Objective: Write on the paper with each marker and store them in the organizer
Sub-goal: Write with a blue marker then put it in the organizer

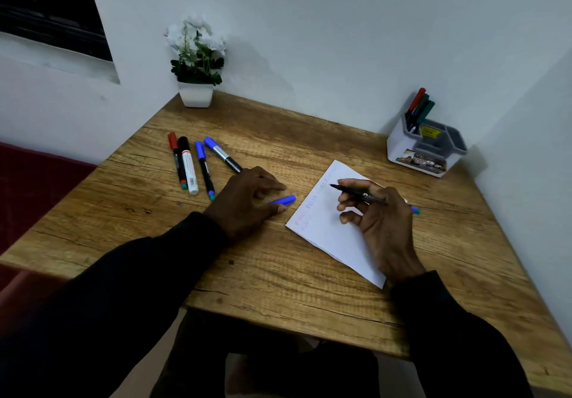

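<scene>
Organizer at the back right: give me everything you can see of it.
The organizer is a white, plastic-looking desk caddy with grey inner compartments, standing upright on the wooden table in the far right corner by the wall. Its tall rear-left compartment holds several markers, capped ends up, red and dark green. Another compartment shows something yellow. A printed picture label runs along its front. Neither hand touches it.

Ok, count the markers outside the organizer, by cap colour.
Red cap: 1
Black cap: 1
Blue cap: 2
Uncapped marker in right hand: 1
Total: 5
</scene>
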